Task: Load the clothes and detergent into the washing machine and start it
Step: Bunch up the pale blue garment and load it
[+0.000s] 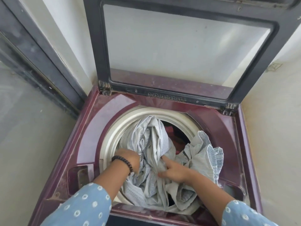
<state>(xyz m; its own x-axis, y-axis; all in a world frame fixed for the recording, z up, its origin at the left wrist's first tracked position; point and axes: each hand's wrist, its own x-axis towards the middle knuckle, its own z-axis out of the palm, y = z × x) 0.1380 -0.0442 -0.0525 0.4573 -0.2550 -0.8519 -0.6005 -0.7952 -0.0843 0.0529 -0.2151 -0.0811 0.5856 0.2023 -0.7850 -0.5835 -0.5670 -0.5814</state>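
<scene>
A maroon top-loading washing machine (91,128) stands below me with its glass lid (179,46) raised. A large pale grey patterned cloth (156,144) fills the round cream drum opening (114,128) and spills over its right rim. Dark red clothes (175,139) show deeper in the drum. My left hand (128,158), with a beaded bracelet at the wrist, pushes down into the cloth at the drum's left side; its fingers are buried in the folds. My right hand (172,170) rests on the cloth in the middle, forefinger pointing up-left, other fingers curled into the fabric. No detergent is in view.
A dark-framed glass door (32,79) runs along the left. Pale walls close in behind and to the right of the machine. A recessed compartment (79,175) sits in the machine's top at front left.
</scene>
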